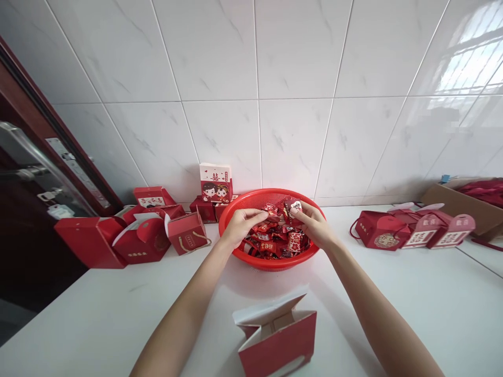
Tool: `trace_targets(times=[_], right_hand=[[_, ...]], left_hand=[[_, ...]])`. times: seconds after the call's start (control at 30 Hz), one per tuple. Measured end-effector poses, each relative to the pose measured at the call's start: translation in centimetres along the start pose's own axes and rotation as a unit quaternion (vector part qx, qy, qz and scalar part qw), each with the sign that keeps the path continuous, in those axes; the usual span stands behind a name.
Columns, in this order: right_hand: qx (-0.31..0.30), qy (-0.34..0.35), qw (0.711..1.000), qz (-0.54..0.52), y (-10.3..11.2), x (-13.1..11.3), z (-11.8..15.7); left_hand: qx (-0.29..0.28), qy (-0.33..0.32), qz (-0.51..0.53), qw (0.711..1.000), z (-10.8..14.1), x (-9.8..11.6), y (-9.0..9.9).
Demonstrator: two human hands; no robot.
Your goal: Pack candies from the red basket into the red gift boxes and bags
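Both my hands are over a red plastic basket (pixel 271 266) filled with wrapped candies (pixel 268 246), most of them red. My left hand (pixel 244 224) pinches a red-wrapped candy (pixel 272 218) between thumb and fingers, at the basket's left side. On the right, my right hand (pixel 313 222) is closed on a dark red candy packet (pixel 293 207) with a white patch. Nearer to me, between my forearms, a red paper gift box (pixel 281 343) stands upright with its top flaps apart; its inside looks pale.
Several red gift boxes (pixel 147 238) stand at the left by a dark door (pixel 23 225). Behind the basket, a box with two cartoon figures (pixel 216 183) leans near the tiled wall (pixel 220 63). More red boxes (pixel 383 230) and a cardboard carton (pixel 487 209) are at the right.
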State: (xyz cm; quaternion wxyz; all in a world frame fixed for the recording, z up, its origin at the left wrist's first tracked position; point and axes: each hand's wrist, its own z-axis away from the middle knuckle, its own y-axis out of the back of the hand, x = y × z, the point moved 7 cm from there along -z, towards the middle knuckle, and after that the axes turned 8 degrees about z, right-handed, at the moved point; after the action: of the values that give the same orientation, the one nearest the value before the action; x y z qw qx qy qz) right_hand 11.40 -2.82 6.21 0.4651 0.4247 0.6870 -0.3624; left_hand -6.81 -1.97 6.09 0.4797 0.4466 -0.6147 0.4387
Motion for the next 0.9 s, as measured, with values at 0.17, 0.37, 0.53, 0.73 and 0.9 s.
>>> trace_targets(times=[0.17,0.37,0.53,0.73,0.9], right_hand=[[-0.015,-0.008,1.0,0.015,-0.1,0.0,0.0],[0.022,-0.015,0.999,0.021,0.6,0.2,-0.1],[0.056,-0.014,0.998,0.029,1.1,0.4,-0.2],[0.003,-0.032,0.998,0.052,0.5,0.9,-0.2],[-0.02,-0.039,0.997,0.066,0.1,0.7,-0.1]], left_hand=[[0.016,-0.012,0.009,1.0,-0.1,0.0,0.5],[0.031,-0.044,0.001,0.999,-0.1,0.3,0.7],[0.027,-0.058,-0.033,0.997,0.0,0.6,0.5],[-0.012,-0.044,-0.06,0.997,0.0,0.3,-0.3],[-0.03,-0.046,-0.04,0.998,0.0,0.3,-0.6]])
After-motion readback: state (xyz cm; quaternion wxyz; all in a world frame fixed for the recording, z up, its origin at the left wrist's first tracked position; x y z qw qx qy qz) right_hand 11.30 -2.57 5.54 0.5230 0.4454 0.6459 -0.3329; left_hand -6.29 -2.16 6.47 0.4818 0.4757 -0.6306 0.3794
